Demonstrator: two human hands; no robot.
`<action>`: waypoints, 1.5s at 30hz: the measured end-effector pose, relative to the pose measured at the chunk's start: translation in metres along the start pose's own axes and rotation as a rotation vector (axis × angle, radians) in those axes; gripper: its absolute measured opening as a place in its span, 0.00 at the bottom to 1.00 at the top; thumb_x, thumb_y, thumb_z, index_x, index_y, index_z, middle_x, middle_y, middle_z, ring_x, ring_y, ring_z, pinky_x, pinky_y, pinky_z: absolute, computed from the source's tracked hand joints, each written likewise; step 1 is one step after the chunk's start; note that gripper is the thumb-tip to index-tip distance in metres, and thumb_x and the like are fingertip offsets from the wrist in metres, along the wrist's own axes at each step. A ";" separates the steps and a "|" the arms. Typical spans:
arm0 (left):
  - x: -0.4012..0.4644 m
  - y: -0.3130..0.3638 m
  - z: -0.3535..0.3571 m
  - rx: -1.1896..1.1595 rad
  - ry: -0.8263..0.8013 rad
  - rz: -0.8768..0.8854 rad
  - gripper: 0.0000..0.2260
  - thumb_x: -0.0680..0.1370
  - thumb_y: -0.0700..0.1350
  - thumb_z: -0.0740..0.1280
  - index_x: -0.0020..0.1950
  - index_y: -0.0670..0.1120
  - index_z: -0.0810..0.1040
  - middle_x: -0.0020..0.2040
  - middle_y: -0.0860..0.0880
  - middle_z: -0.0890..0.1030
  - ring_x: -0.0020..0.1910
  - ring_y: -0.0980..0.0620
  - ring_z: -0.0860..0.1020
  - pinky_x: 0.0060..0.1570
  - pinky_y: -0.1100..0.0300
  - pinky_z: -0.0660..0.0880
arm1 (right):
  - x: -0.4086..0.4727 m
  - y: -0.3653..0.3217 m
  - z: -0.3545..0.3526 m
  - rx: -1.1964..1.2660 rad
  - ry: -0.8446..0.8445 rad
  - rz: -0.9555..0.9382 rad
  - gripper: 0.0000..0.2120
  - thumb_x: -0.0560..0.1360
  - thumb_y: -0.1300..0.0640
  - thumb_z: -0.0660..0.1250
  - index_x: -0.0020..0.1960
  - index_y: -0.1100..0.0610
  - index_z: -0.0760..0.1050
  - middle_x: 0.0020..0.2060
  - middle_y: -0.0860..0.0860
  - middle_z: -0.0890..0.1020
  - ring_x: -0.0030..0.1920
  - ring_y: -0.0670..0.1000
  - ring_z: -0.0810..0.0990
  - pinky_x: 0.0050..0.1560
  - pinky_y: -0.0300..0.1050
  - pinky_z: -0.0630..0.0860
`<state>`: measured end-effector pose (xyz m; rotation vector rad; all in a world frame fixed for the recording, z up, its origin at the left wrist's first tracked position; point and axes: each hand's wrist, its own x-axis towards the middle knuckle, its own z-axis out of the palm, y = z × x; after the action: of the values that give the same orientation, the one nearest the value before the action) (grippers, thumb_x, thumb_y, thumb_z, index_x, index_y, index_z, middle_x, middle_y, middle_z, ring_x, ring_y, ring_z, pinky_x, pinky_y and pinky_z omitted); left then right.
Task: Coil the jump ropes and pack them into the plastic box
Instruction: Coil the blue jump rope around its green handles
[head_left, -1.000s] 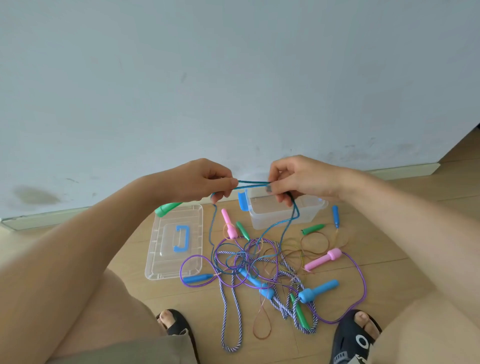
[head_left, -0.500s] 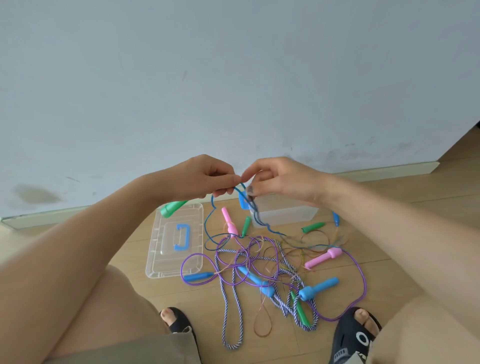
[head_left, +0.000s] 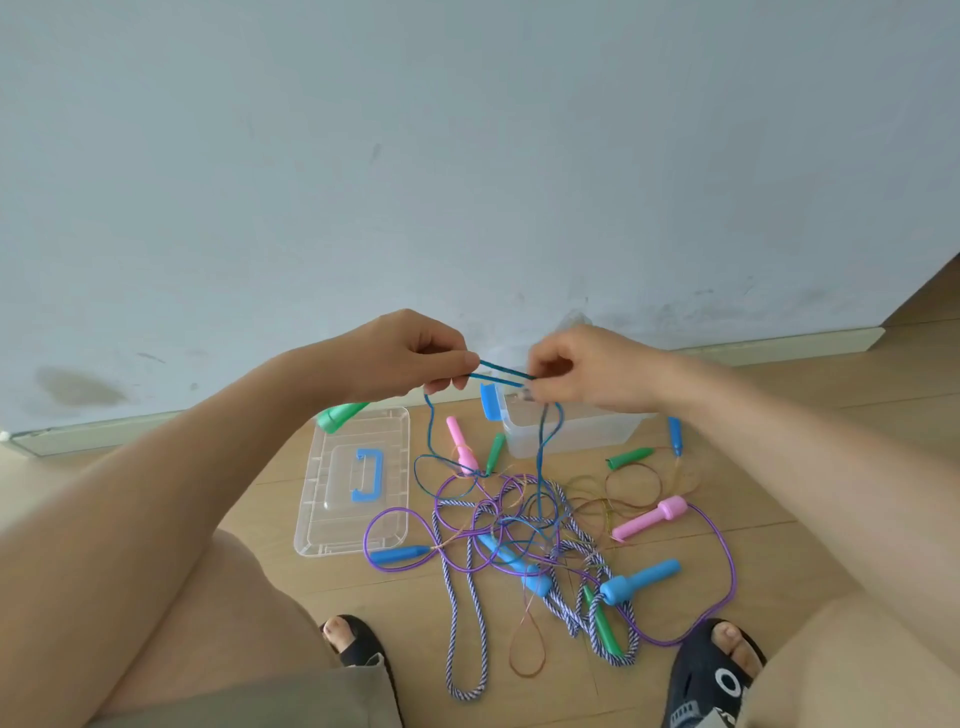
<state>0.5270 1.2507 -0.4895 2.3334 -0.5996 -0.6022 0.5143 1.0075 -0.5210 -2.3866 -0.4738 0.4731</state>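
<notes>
My left hand (head_left: 415, 358) pinches a thin blue jump rope (head_left: 501, 375) and also holds its green handle (head_left: 340, 414), which sticks out below the palm. My right hand (head_left: 582, 371) pinches the same rope a short way to the right, so two strands stretch taut between the hands. The rest of the blue rope hangs down into a tangle of ropes (head_left: 524, 525) on the floor: purple, striped, brownish, with pink, blue and green handles. The clear plastic box (head_left: 571, 434) with a blue latch stands just behind and below my right hand.
The box's clear lid (head_left: 332, 519) with a blue handle lies flat on the wooden floor at left. My feet in black sandals (head_left: 358, 642) (head_left: 711, 670) frame the tangle. A pale wall and skirting board (head_left: 779, 345) close off the far side.
My hands came together a moment ago and have now drawn apart again, pulling a doubled length of blue rope taut between them. More rope has lifted off the floor.
</notes>
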 end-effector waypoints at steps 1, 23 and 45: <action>-0.001 -0.003 0.000 0.011 -0.002 -0.012 0.15 0.81 0.54 0.64 0.39 0.49 0.80 0.29 0.54 0.74 0.34 0.50 0.70 0.35 0.55 0.68 | 0.000 0.011 -0.006 -0.206 -0.027 0.047 0.12 0.76 0.54 0.70 0.35 0.53 0.74 0.32 0.47 0.74 0.37 0.49 0.72 0.36 0.42 0.66; -0.003 -0.003 0.000 0.035 0.052 0.009 0.15 0.82 0.52 0.64 0.39 0.46 0.80 0.29 0.55 0.74 0.29 0.57 0.69 0.29 0.71 0.66 | -0.019 0.023 -0.027 -0.193 -0.174 0.235 0.06 0.77 0.56 0.68 0.41 0.54 0.76 0.33 0.46 0.84 0.32 0.41 0.76 0.36 0.33 0.70; -0.003 -0.006 -0.001 0.051 0.049 -0.009 0.16 0.82 0.52 0.64 0.39 0.45 0.79 0.28 0.56 0.73 0.27 0.58 0.67 0.29 0.71 0.66 | -0.018 0.038 -0.018 -0.412 -0.320 0.354 0.04 0.73 0.58 0.69 0.39 0.53 0.77 0.36 0.47 0.86 0.38 0.46 0.79 0.44 0.43 0.73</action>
<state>0.5264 1.2568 -0.4918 2.3928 -0.5882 -0.5384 0.5143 0.9626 -0.5296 -2.8203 -0.3052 1.0106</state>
